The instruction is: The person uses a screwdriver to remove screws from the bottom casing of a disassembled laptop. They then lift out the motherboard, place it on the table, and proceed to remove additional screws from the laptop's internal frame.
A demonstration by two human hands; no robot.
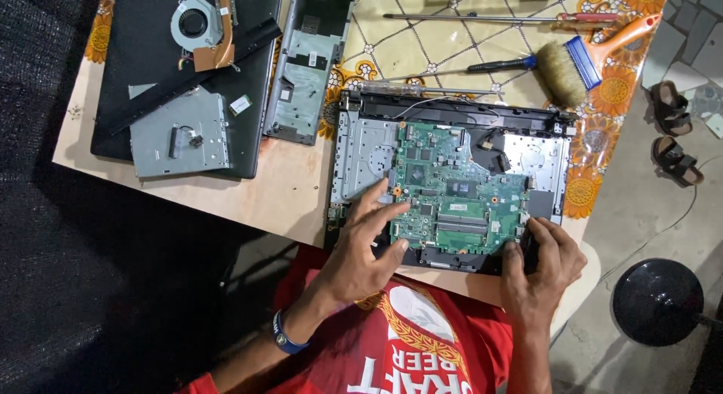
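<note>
free: bare table (286, 190) left of laptop base (361, 149) | blocked: brush (580, 62), screwdrivers (482, 65) behind

One green circuit board (458, 190), one cooling fan (196, 23), one silver drive (179, 134), one brush (587, 56), two sandals (669, 108), and seemingly two screwdrivers (497, 64) on the worktop (279, 190); two hands (358, 255).
</note>
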